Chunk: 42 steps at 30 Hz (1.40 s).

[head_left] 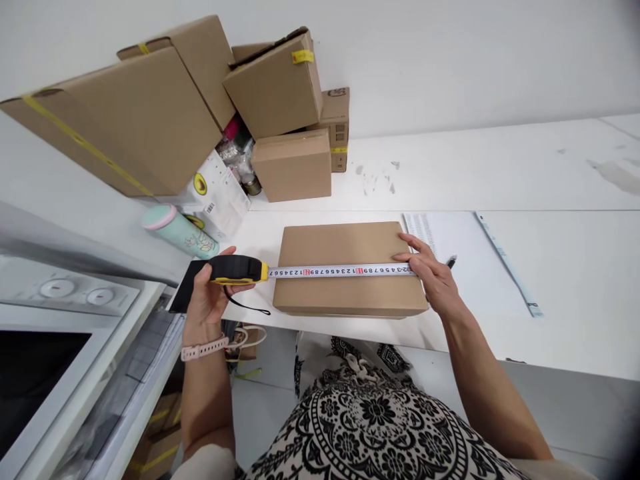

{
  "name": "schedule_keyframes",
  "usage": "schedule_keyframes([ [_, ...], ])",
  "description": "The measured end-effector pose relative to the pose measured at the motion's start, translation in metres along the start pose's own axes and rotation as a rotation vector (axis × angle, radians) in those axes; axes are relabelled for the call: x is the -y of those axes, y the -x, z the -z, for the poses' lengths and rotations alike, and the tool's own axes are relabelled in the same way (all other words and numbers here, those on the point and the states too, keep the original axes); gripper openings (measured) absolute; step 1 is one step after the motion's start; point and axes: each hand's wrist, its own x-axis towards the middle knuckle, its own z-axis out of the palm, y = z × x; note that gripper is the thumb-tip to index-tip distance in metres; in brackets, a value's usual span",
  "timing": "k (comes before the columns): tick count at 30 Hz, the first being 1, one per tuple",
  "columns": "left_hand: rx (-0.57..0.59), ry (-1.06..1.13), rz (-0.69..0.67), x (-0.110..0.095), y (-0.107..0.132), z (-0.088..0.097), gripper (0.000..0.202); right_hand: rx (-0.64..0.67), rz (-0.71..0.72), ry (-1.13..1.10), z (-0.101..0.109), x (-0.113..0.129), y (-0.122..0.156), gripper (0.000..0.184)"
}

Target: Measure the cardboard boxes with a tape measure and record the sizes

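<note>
A closed brown cardboard box (345, 243) lies on the white table in front of me. My left hand (207, 290) is wrapped round the black and yellow case of a tape measure (239, 269), just off the box's left edge. From the case the white blade stretches straight across the box's top, and a black wrist strap hangs below. At the box's right edge, my right hand (433, 273) pinches the blade's end, with fingertips resting on the cardboard. The very tip of the blade is hidden under my fingers.
Several cardboard boxes (273, 87) are stacked at the back left. A mint bottle (183, 230) lies tilted near a white avocado-print box (213, 197). Right of the box are paper sheets (455, 247), a pen (452, 261) and a blue-white strip (507, 263). A white microwave (65, 300) stands at left.
</note>
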Motion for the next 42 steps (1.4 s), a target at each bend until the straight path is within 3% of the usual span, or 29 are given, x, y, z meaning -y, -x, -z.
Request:
schedule_keyframes([
  [8,-0.003,-0.002,0.034,0.004,-0.018,0.000,0.065,-0.034,-0.029,-0.044,-0.004,0.003,0.001,0.023],
  [24,0.059,-0.008,0.048,0.005,-0.017,0.013,0.066,0.002,-0.067,-0.101,0.000,0.004,-0.001,0.023],
  [32,0.024,0.003,0.050,0.004,-0.014,0.007,0.060,-0.015,-0.085,-0.131,-0.001,0.002,-0.001,0.025],
  [37,-0.041,0.017,-0.013,0.002,0.003,-0.006,0.060,-0.071,-0.066,-0.083,-0.007,0.015,0.004,0.031],
  [40,-0.082,0.071,-0.086,-0.003,0.029,-0.013,0.051,-0.140,-0.069,0.008,-0.007,0.036,0.014,0.044],
  [42,-0.068,0.102,-0.118,-0.006,0.050,-0.013,0.060,-0.217,-0.041,0.060,-0.003,0.049,0.018,0.055],
])
